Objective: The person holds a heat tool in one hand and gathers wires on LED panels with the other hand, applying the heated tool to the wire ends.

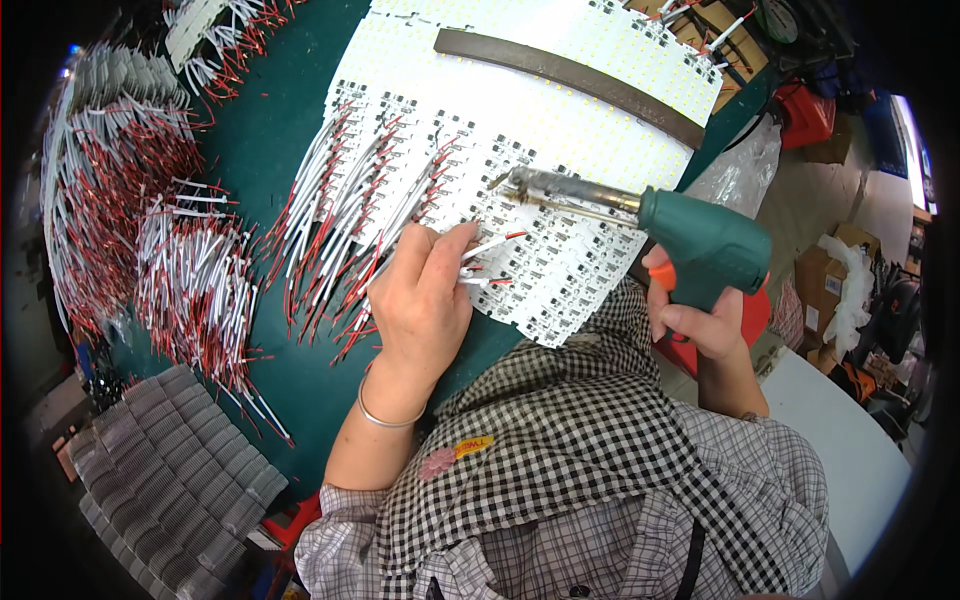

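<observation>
A large white LED circuit board panel (400,55) lies on the green work surface in front of me, with rows of small black components. Fingers pinched, my left hand (420,300) holds a few white wires (488,245) with red ends over the board's near part. My right hand (708,325) grips a green soldering gun (712,245) with an orange trigger. Its metal tip points left and is over the board, just above the wires; I cannot tell whether it touches. Rows of red and white wires (325,215) stand attached along the board's left part.
A dark curved bar (570,78) lies across the board's far part. Thick bundles of red and white wires (120,190) cover the left side. Stacked grey ribbed strips (175,480) sit at the near left. Cardboard boxes (825,280) and clear plastic are on the right.
</observation>
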The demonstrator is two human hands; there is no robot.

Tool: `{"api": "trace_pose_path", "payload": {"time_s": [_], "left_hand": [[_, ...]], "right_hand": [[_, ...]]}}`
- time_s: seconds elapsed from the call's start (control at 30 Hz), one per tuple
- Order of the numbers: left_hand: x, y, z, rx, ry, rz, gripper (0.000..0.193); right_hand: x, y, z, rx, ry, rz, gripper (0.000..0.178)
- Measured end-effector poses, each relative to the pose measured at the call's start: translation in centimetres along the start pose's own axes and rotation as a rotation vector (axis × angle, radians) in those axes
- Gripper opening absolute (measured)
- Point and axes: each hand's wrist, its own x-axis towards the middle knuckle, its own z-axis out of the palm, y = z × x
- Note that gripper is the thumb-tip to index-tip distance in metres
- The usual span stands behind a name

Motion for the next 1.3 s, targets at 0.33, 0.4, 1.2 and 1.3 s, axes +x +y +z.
{"api": "trace_pose_path", "payload": {"time_s": [0.33, 0.4, 1.2, 1.3], "left_hand": [[0.2, -0.5, 0.2, -0.099, -0.001, -0.009, 0.053], [0.1, -0.9, 0.4, -0.113, -0.031, 0.042, 0.055], [-0.1, -1.2, 0.6, -0.079, -0.003, 0.128, 0.054], [-0.1, -1.1, 0.5, -0.059, -0.011, 0.127, 0.054]], "right_hand": [[-1.1, -0.3, -0.2, -0.027, -0.007, -0.007, 0.048], [-1.5, -0.3, -0.2, -0.027, 0.016, -0.002, 0.049], [-2.4, 1.1, -0.7, -0.433, -0.165, -0.074, 0.03], [-2.7, 1.7, -1.3, -0.499, -0.182, -0.139, 0.034]]}}
